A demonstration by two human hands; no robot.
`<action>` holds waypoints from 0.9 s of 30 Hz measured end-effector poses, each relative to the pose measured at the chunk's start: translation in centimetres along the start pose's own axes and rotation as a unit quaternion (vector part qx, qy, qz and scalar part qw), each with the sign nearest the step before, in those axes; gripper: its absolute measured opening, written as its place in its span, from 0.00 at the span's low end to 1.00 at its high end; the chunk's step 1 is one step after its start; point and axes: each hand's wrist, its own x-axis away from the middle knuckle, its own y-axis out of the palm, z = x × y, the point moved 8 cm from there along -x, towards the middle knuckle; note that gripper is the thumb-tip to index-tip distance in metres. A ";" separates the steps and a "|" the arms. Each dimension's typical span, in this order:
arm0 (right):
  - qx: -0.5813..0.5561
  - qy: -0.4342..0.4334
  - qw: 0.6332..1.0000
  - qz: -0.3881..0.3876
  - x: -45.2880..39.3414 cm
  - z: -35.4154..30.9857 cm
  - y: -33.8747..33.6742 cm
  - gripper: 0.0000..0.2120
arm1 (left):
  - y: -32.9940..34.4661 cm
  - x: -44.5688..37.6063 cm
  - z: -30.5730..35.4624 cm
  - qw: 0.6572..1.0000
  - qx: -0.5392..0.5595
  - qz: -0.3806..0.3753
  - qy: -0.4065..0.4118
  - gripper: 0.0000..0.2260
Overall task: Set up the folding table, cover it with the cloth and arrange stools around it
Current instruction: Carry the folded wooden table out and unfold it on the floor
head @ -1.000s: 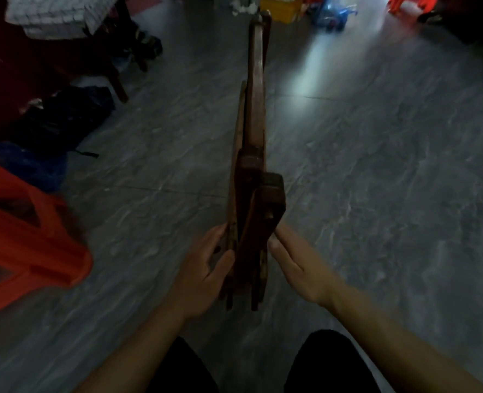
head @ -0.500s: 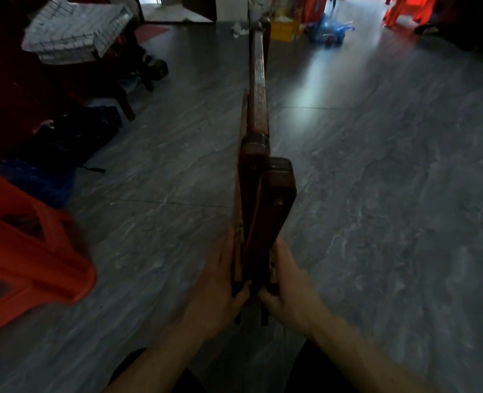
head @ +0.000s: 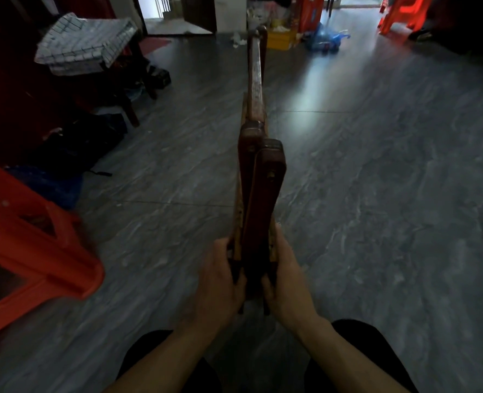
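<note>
The dark brown wooden folding table [head: 258, 177] stands on edge, folded flat, running straight away from me down the middle of the floor. My left hand [head: 220, 282] grips its near end from the left and my right hand [head: 287, 282] grips it from the right, both around the folded legs. A white checked cloth [head: 84, 42] lies draped over dark furniture at the far left. A red plastic stool [head: 27, 242] lies close by on my left. More red stools [head: 402, 12] stand at the far right.
Grey marbled floor tiles [head: 376, 180] spread open to the right. Dark bags [head: 73, 148] lie on the floor at left. A yellow box [head: 281, 39] and a blue plastic bag [head: 324, 39] sit by the far wall.
Both hands have slid down and closed around the near end of the folded table. The view has tilted up, showing more of the far room.
</note>
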 end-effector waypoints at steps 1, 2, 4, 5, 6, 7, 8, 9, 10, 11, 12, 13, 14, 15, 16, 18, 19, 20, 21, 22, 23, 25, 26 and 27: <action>-0.020 0.002 1.000 -0.001 0.1 -0.2 -0.1 0.40 | -0.4 0.0 0.3 1.000 -0.005 0.012 0.003 0.21; -0.042 0.011 0.999 -0.003 0.1 -0.2 -0.4 0.38 | -0.9 0.0 0.4 1.000 -0.008 0.024 0.006 0.19; -0.049 0.021 0.999 -0.006 0.2 -0.2 -1.8 0.36 | -2.5 -0.1 0.0 0.999 -0.020 0.045 0.014 0.17; -0.032 0.023 0.999 -0.006 0.2 -0.1 -2.9 0.36 | -3.5 -0.1 -0.6 0.998 -0.033 0.049 0.014 0.18; -0.011 0.021 1.000 -0.001 0.3 0.0 -4.0 0.36 | -4.4 -0.3 -1.5 0.997 -0.047 0.053 0.015 0.21; 0.016 0.016 1.000 0.008 0.4 0.0 -5.3 0.37 | -5.4 -0.5 -2.3 0.996 -0.066 0.055 0.022 0.25; 0.042 0.009 0.999 0.019 0.6 0.0 -6.6 0.38 | -6.3 -0.7 -2.9 0.994 -0.083 0.056 0.037 0.28; 0.063 -0.001 0.998 0.030 0.7 -0.2 -7.7 0.38 | -7.1 -0.9 -2.9 0.993 -0.091 0.053 0.052 0.30; 0.078 -0.013 0.996 0.039 0.8 -0.4 -8.7 0.39 | -7.9 -1.1 -2.6 0.992 -0.093 0.050 0.066 0.31; 0.094 -0.024 0.994 0.044 0.9 -0.7 -9.6 0.39 | -8.6 -1.3 -2.0 0.991 -0.093 0.046 0.080 0.30; 0.111 -0.034 0.992 0.048 1.0 -0.8 -10.5 0.40 | -9.4 -1.6 -1.2 0.990 -0.092 0.042 0.096 0.28; 0.127 -0.040 0.990 0.055 0.9 -0.7 -11.3 0.42 | -10.2 -1.9 -0.3 0.989 -0.088 0.040 0.109 0.25; 0.137 -0.044 0.987 0.064 0.9 -0.5 -12.3 0.44 | -11.0 -2.1 0.4 0.989 -0.079 0.041 0.118 0.24; 0.142 -0.047 0.986 0.075 0.8 -0.3 -13.2 0.46 | -11.9 -2.5 1.1 0.989 -0.068 0.044 0.120 0.25; 0.143 -0.054 0.985 0.086 0.7 -0.2 -14.2 0.48 | -12.5 -2.8 1.7 0.989 -0.057 0.047 0.125 0.27; 0.152 -0.089 0.979 0.106 0.5 -0.6 -16.0 0.49 | -13.7 -3.5 2.6 0.988 -0.055 0.043 0.138 0.24; 0.161 -0.106 0.975 0.114 0.4 -0.9 -16.8 0.48 | -14.2 -3.8 3.0 0.987 -0.063 0.040 0.142 0.22; 0.169 -0.115 0.971 0.119 0.1 -1.1 -17.4 0.46 | -14.6 -4.1 3.2 0.987 -0.071 0.034 0.143 0.23; 0.174 -0.116 0.970 0.123 -0.1 -1.4 -17.8 0.44 | -14.9 -4.3 3.2 0.986 -0.079 0.022 0.143 0.26; 0.175 -0.115 0.970 0.124 -0.4 -1.7 -17.9 0.43 | -15.2 -4.6 3.2 0.985 -0.090 0.011 0.144 0.30; 0.176 -0.114 0.970 0.125 -0.7 -2.0 -17.9 0.42 | -15.5 -5.0 3.2 0.983 -0.108 0.002 0.149 0.34; 0.173 -0.113 0.971 0.120 -1.4 -2.7 -17.9 0.41 | -15.7 -5.7 3.7 0.974 -0.146 -0.008 0.172 0.38; 0.171 -0.112 0.972 0.116 -1.9 -3.0 -18.0 0.40 | -15.8 -6.1 4.0 0.970 -0.159 -0.013 0.184 0.38; 0.174 -0.113 0.972 0.112 -2.3 -3.2 -18.3 0.40 | -15.9 -6.5 4.3 0.967 -0.169 -0.018 0.191 0.39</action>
